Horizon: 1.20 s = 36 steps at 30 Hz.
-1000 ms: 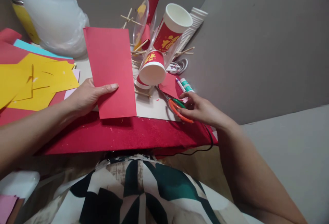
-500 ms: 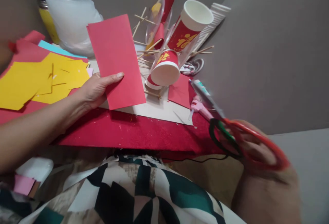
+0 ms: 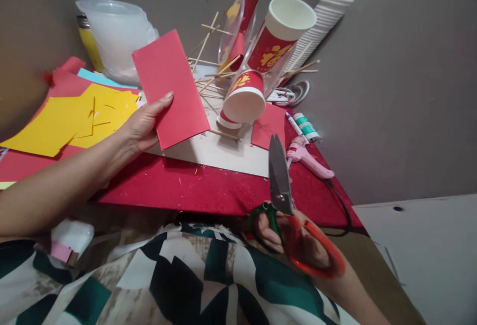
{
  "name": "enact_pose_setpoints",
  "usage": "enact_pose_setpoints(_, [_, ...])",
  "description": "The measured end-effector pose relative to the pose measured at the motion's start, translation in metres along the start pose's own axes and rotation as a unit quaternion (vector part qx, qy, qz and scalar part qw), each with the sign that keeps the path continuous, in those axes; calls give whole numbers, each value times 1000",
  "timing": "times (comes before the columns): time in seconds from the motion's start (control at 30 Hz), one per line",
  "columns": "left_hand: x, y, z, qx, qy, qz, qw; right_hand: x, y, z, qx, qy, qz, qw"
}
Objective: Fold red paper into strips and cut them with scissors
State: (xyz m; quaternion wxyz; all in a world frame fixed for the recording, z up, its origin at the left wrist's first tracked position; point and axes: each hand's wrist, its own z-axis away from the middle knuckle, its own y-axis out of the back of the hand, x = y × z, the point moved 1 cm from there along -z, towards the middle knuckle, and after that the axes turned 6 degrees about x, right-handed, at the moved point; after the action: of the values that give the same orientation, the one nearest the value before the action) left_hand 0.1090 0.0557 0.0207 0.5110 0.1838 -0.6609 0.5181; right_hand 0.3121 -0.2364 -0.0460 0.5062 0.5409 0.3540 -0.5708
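Above the table's left half, my left hand grips a folded-looking red paper, its thumb on top and fingers hidden behind. My right hand, low at the right near the table's front edge, has its fingers in the handles of scissors; one handle is green, the other orange-red. The blades point up and away and look closed. Beyond the paper stands a construction of red and white paper cups, clear plastic discs and wooden sticks. Another red paper lies right of the cups.
Yellow paper sheets lie on the left over red paper. Behind them stand plastic containers and a yellow jar. A pink glue gun, a green-and-white roll and a cable are at the right. Stacked cups lean behind.
My right hand has moved left and nearer my lap with the scissors, whose blades have swung upright. The red paper in my left hand is tilted a bit more. The view has shifted slightly.
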Motion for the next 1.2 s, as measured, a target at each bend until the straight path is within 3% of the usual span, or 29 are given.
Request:
enact_pose_setpoints(0.17, [3,-3,0,10,1,28,1000,-17,-29,-9,-163,-16,-218,962])
enact_pose_setpoints(0.37, [7,-3,1,27,6,37,999,-16,-50,-33,-300,49,-258,917])
enact_pose_setpoints(0.57, [8,2,-2,56,14,48,997,-24,-56,-41,-289,31,-296,910])
enact_pose_setpoints(0.8, [6,6,-6,17,-4,32,999,-26,-59,-43,-286,43,-309,906])
enact_pose_setpoints(1.2, [6,0,0,21,1,38,999,-27,-59,-44,-268,22,-278,922])
